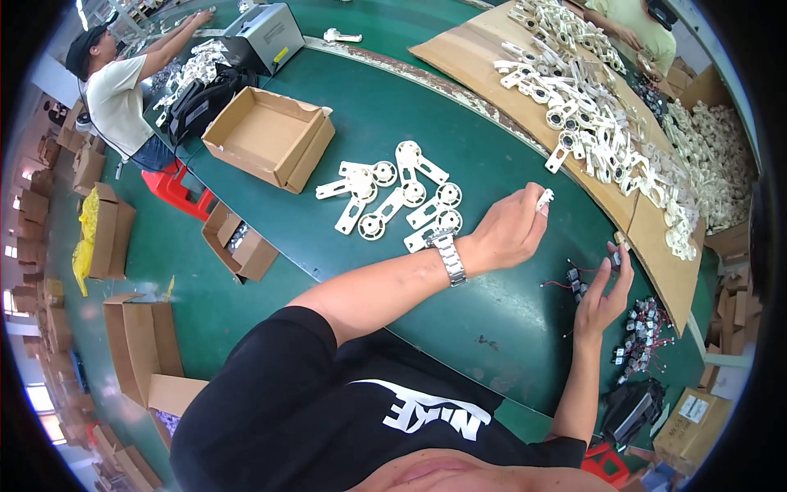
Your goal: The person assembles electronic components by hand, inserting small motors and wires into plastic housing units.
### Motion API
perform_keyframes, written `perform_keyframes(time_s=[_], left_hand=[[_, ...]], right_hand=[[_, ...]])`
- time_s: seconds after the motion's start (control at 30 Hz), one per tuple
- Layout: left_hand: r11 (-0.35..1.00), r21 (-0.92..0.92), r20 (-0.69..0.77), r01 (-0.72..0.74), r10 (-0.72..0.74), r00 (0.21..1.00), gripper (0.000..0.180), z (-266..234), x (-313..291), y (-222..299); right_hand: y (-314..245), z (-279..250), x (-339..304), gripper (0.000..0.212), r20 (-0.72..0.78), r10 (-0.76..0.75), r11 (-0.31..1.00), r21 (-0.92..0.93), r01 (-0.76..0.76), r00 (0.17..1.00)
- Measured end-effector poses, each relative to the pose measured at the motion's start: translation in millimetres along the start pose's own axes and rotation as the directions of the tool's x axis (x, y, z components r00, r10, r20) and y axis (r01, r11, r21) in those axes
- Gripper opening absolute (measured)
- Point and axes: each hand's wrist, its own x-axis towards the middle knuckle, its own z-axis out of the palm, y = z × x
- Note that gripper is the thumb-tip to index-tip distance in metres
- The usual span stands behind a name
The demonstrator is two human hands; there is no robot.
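Note:
My left hand (510,228), with a metal watch on its wrist, is closed over the green table. A small white plastic part (544,199) sticks out past its fingertips; the rest is hidden by the fingers. My right hand (603,297) is by the cardboard edge, thumb and fingers closed round what looks like a small grey motor (616,259). Several little motors with red wires (643,336) lie to its right, and a few more (576,283) beside its thumb. Left of my left hand lie several white plastic housings (413,193), each with a round ring and slotted arm.
A cardboard sheet (467,51) at the far right bears a heap of white housings (574,111). An open cardboard box (275,135) stands at the table's left. Co-workers sit at the far left (119,94) and stand at the far right (635,29). A black bag (631,414) lies near right.

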Motion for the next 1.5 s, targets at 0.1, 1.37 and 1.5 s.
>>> perform_keyframes(time_s=[0.1,1.37,1.5], left_hand=[[0.997,-0.081,-0.004,0.000,0.000,1.000,0.024,3,0,0],[0.855,-0.471,-0.257,0.217,-0.369,0.893,0.010,-8,13,-14],[0.742,-0.614,-0.156,0.268,-0.447,0.881,0.028,-9,22,-18]], right_hand=[[4,1,7,0.033,0.087,0.130,0.983,0.116,-0.140,0.988],[-9,66,24,0.033,0.321,0.276,0.813,0.426,-0.398,0.906],[-4,72,25,0.041,0.293,0.231,0.703,0.609,-0.368,0.928]])
